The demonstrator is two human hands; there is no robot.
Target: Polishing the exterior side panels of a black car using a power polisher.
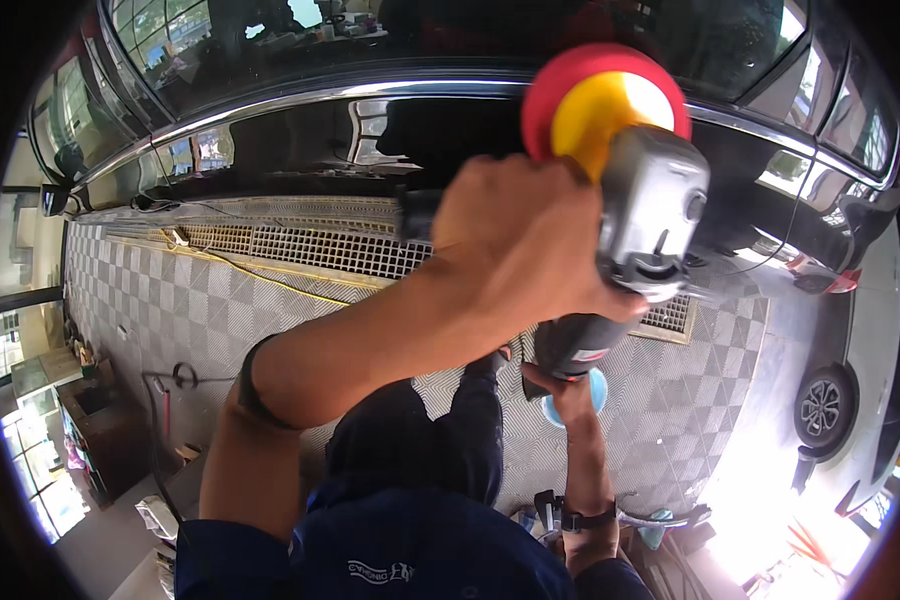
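Note:
My left hand (525,225) is wrapped around the dark side handle of a rotary polisher (652,195), close to its silver gear head. Below it, my right hand (559,382) grips the black rear end of the same tool. At the polisher's front is a round red foam pad (562,71) with a yellow inner face. The pad overlaps the chrome trim strip (435,86) under the side windows of a glossy black car (270,142). Whether the pad touches the bodywork cannot be told from this angle.
A floor grate (330,247) runs beside the car, with a yellow cable (285,285) along it. Behind my right forearm is a light-blue round object (600,390), partly hidden. A white car (866,337) stands at right. A dark cabinet (105,427) is at left, near a black hose (152,427).

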